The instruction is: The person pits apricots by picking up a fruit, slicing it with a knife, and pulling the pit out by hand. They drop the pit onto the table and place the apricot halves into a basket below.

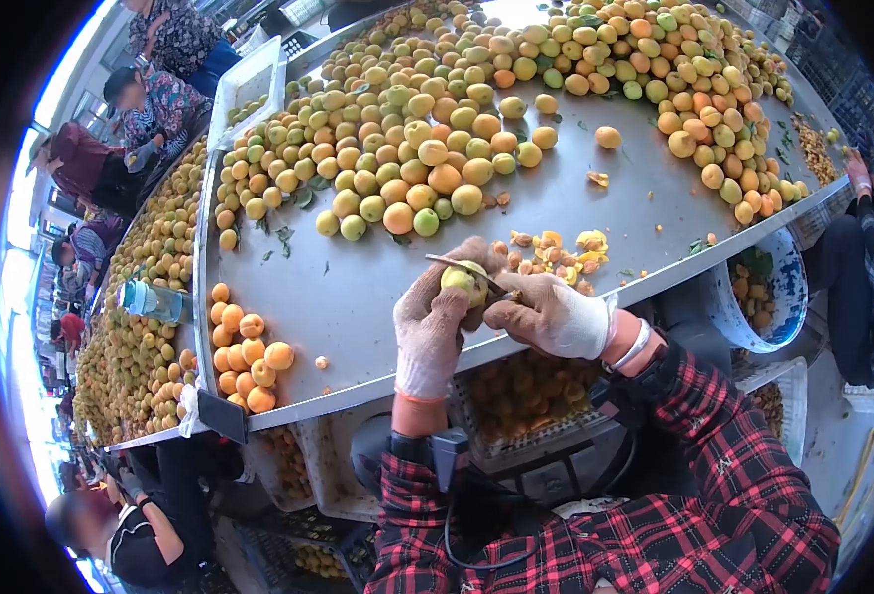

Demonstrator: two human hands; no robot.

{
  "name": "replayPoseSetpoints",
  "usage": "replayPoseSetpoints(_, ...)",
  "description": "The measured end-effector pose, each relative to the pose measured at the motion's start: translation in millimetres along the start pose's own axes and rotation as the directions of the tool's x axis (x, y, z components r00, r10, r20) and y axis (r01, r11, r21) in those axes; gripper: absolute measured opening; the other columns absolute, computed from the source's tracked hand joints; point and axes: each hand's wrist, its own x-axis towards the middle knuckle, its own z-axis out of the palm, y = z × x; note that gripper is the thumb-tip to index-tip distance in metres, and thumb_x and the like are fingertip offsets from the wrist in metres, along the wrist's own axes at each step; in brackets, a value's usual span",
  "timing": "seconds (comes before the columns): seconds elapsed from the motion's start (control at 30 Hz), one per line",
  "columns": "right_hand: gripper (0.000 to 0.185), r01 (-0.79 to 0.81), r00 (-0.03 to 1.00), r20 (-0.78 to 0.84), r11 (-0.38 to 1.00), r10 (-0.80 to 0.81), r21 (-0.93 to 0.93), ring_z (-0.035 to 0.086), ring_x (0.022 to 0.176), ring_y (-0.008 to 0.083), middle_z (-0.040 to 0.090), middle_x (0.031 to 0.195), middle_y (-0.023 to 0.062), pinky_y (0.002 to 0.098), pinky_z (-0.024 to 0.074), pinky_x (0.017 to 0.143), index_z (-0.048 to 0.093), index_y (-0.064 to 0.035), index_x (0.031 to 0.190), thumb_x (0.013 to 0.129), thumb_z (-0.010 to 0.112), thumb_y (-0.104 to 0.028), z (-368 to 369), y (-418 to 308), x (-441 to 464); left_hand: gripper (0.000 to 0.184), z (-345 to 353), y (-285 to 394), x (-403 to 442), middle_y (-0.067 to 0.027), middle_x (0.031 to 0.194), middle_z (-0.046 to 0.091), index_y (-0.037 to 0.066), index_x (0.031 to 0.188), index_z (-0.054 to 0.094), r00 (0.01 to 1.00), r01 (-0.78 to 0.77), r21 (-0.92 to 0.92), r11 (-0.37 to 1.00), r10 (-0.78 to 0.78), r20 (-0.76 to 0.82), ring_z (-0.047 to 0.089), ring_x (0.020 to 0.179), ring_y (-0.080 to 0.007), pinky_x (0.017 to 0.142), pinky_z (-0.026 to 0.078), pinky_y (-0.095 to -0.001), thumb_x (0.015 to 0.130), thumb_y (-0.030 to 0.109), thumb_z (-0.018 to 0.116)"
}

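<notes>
My left hand (431, 332), in a soiled white work glove, is closed around a yellow-green apricot (463, 284) above the near edge of the metal table. In my right hand (561, 315), gloved as well, is a small knife (449, 261). Its dark blade lies across the apricot, and my right fingers wrap its handle; how deep the blade sits I cannot tell. Just beyond my hands is a small heap of apricot pits and split yellow pieces (556, 259).
Apricots (397, 163) are piled over the far side of the metal table (358, 287). Several orange ones (249, 351) sit at the left corner. A white-and-blue basin (791, 297) and a crate of apricot pieces (531, 401) are below the edge. A co-worker's gloved hand (858, 173) is at right.
</notes>
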Motion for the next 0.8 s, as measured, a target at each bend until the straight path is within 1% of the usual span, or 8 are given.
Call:
replayPoseSetpoints(0.07, 0.025, 0.326, 0.900, -0.276, 0.942, -0.336, -0.083, 0.063, 0.070, 0.0282, 0.061, 0.074, 0.0147, 0.0380, 0.0479, 0.063, 0.059, -0.0041, 0.102, 0.096, 0.061, -0.029, 12.4, 10.5, 7.0, 0.060, 9.9, -9.8, 7.7, -0.0212, 0.120, 0.061, -0.011, 0.131, 0.049, 0.967, -0.209, 0.181, 0.961, 0.230, -0.108, 0.063, 0.105, -0.0253, 0.087, 0.054, -0.0324, 0.097, 0.037, 0.057)
replayPoseSetpoints(0.1, 0.024, 0.342, 0.874, -0.305, 0.924, -0.379, -0.171, 0.064, 0.077, 0.0386, 0.063, 0.081, 0.0207, 0.0423, 0.0492, 0.064, 0.058, -0.0055, 0.101, 0.094, 0.062, -0.028, 13.4, 15.2, 8.3, 0.061, 4.4, -15.0, 6.3, -0.0222, 0.124, 0.059, -0.011, 0.131, 0.048, 0.980, -0.078, 0.271, 0.959, 0.123, -0.156, 0.062, 0.111, -0.0295, 0.091, 0.053, -0.0343, 0.098, 0.040, 0.054)
replayPoseSetpoints(0.13, 0.024, 0.339, 0.877, -0.299, 0.925, -0.377, -0.172, 0.064, 0.077, 0.0386, 0.063, 0.081, 0.0207, 0.0423, 0.0492, 0.064, 0.058, -0.0055, 0.101, 0.094, 0.062, -0.028, 12.8, 18.2, 7.8, 0.061, 6.2, -19.6, 5.2, -0.0222, 0.124, 0.059, -0.011, 0.131, 0.048, 0.979, -0.078, 0.266, 0.961, 0.124, -0.161, 0.062, 0.111, -0.0295, 0.091, 0.053, -0.0343, 0.098, 0.040, 0.054)
replayPoseSetpoints(0.2, 0.022, 0.214, 0.897, -0.266, 0.872, -0.354, -0.440, 0.066, 0.079, 0.0362, 0.066, 0.085, 0.0184, 0.0389, 0.0508, 0.070, 0.058, -0.0030, 0.107, 0.092, 0.065, -0.018, 11.1, 17.6, 8.6, 0.055, 20.5, -16.8, 5.3, -0.0220, 0.128, 0.057, -0.010, 0.132, 0.047, 0.993, 0.024, -0.324, 0.946, -0.060, -0.103, 0.061, 0.113, -0.0308, 0.092, 0.053, -0.0355, 0.100, 0.035, 0.051)
replayPoseSetpoints(0.37, 0.025, 0.153, 0.926, -0.254, 0.894, -0.279, -0.421, 0.065, 0.086, 0.0411, 0.066, 0.089, 0.0220, 0.0410, 0.0511, 0.071, 0.056, -0.0036, 0.109, 0.091, 0.065, -0.018, 16.1, 26.4, 14.4, 0.051, 20.6, -6.0, 9.1, -0.0209, 0.135, 0.052, -0.008, 0.137, 0.043, 0.995, -0.060, -0.122, 0.991, 0.050, -0.087, 0.059, 0.118, -0.0318, 0.097, 0.050, -0.0365, 0.098, 0.023, 0.056)
replayPoseSetpoints(0.43, 0.026, 0.134, 0.928, -0.272, 0.911, -0.253, -0.389, 0.065, 0.085, 0.0411, 0.066, 0.089, 0.0218, 0.0408, 0.0516, 0.070, 0.056, -0.0033, 0.110, 0.092, 0.065, -0.018, 17.5, 27.2, 15.9, 0.053, 20.4, -2.8, 10.0, -0.0169, 0.137, 0.051, -0.007, 0.135, 0.045, 0.975, -0.145, 0.377, 0.915, 0.198, -0.105, 0.052, 0.127, -0.0291, 0.103, 0.045, -0.0361, 0.089, 0.009, 0.065)
replayPoseSetpoints(0.63, 0.022, 0.278, 0.848, -0.323, 0.873, -0.419, -0.401, 0.063, 0.078, 0.0442, 0.063, 0.080, 0.0232, 0.0482, 0.0507, 0.064, 0.054, -0.0051, 0.101, 0.090, 0.065, -0.021, 22.7, 28.3, 11.5, 0.054, 32.9, -3.0, 1.5, -0.0176, 0.139, 0.049, -0.007, 0.137, 0.044, 0.977, -0.190, -0.174, 0.966, 0.168, -0.134, 0.052, 0.127, -0.0269, 0.105, 0.044, -0.0368, 0.087, 0.004, 0.062)
replayPoseSetpoints(0.8, 0.025, 0.186, 0.876, -0.319, 0.864, -0.362, -0.468, 0.064, 0.082, 0.0433, 0.065, 0.085, 0.0228, 0.0443, 0.0517, 0.066, 0.055, -0.0029, 0.107, 0.091, 0.065, -0.019, 20.0, 29.2, 12.5, 0.052, 22.5, -3.3, 6.1, -0.0178, 0.136, 0.054, -0.007, 0.136, 0.046, 0.997, 0.038, -0.007, 0.999, -0.039, -0.066, 0.061, 0.115, -0.0274, 0.096, 0.050, -0.0320, 0.090, 0.013, 0.061)
